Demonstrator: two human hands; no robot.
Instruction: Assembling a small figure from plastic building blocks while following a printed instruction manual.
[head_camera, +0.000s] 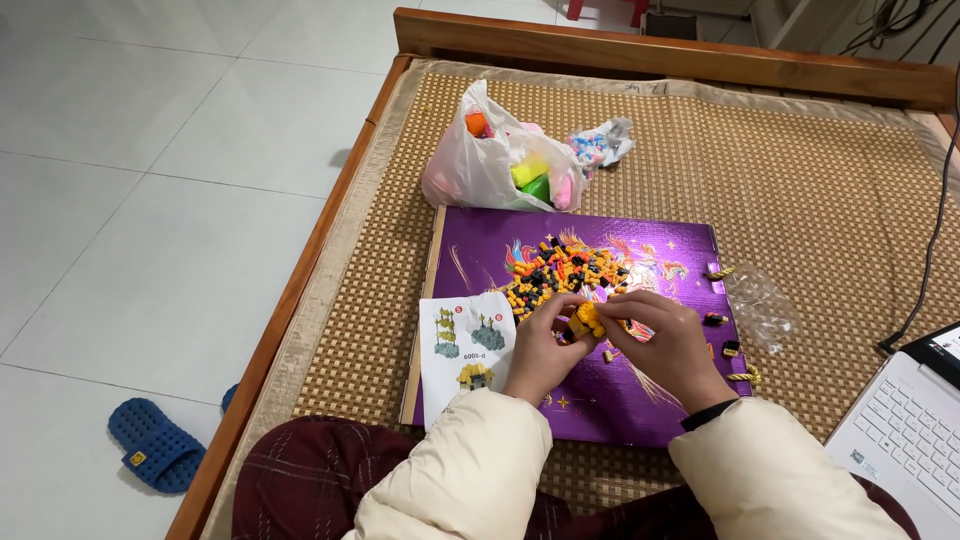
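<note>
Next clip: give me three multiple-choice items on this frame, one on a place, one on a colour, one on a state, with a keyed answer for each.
1. Where does the brick pile lie?
A. on the purple board
B. on the laptop
C. on the floor

2. What colour is the sandal?
A. red
B. blue
C. white

3. What are the hands doing?
A. resting apart
B. typing
C. both pinching one yellow piece

Answers:
1 A, the pile sits on the board's upper part.
2 B, it lies blue on the tiles.
3 C, left hand and right hand meet on the piece.
</note>
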